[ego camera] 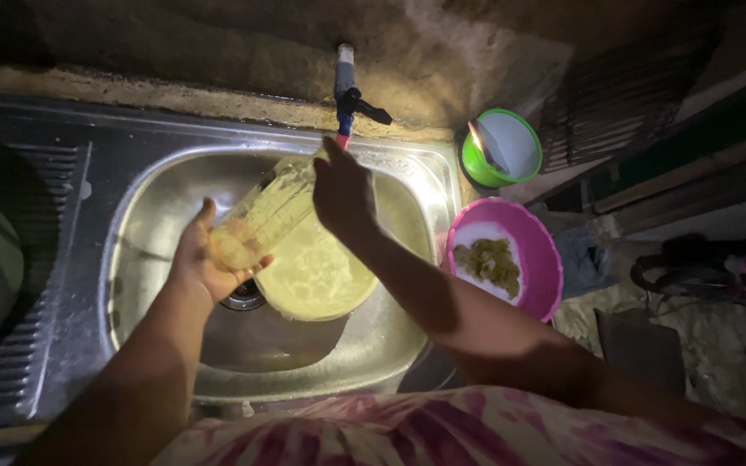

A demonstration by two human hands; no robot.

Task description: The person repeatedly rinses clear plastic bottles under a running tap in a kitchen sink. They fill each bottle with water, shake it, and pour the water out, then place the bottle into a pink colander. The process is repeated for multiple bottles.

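Dim kitchen, steel sink [390, 345] lit from the right. All places below taken from the sink.

Progress: washing looks to be midway, by my reading. A clear ribbed glass [262, 217] is held over the basin, lying tilted, base toward the person, mouth toward the tap [346, 91] on the back wall. No stream of water can be made out in this light. A pale yellow plate [317, 280] lies in the basin below the glass, near the drain, not yet lifted out. Left of the basin, the ribbed draining board [10, 345] shows nothing I can identify; too dark.

Grip: left hand [203, 263] curled under the base of the glass, fingers wrapped round it, carrying it. Right hand [343, 194] sits at the mouth end, up near the tap; fingers partly bent, touching or inside the rim, I cannot tell which, nor whether it clasps anything.

Off the sink's right edge: a pink bowl [546, 259] with greenish scraps, and behind it a green bowl [475, 164] holding something pale.
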